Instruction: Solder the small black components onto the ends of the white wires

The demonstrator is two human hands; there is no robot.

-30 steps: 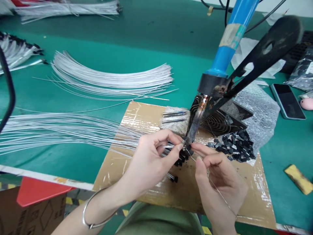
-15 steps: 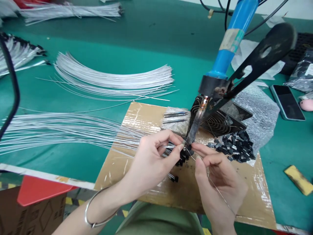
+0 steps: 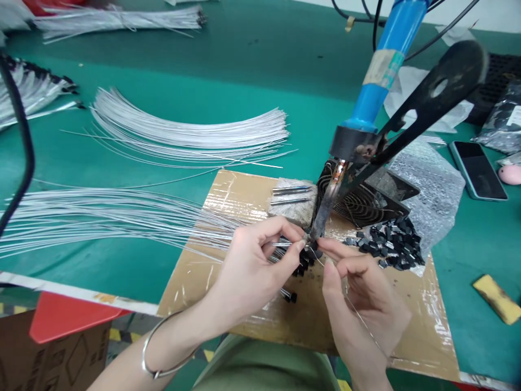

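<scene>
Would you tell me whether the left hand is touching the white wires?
Touching: the head view shows the left hand pinching the ends of the white wires between thumb and forefinger.

Left hand [image 3: 248,271]: bare; nails cut short, plain, no varnish showing.
Right hand [image 3: 362,304]: bare; the same short plain nails on thumb and forefinger.
Forearms: uncovered right to the frame edge on both sides.
Left wrist: thin silver bangle [image 3: 157,353] — a single slim metal hoop, polished, loose on the wrist, with a small knob or clasp at its lower edge.
Clothing: olive-green garment [image 3: 264,369] at bottom centre, between the forearms — plain cloth, unpatterned, one soft rounded fold. Which piece of clothing it is cannot be told from this view.
</scene>
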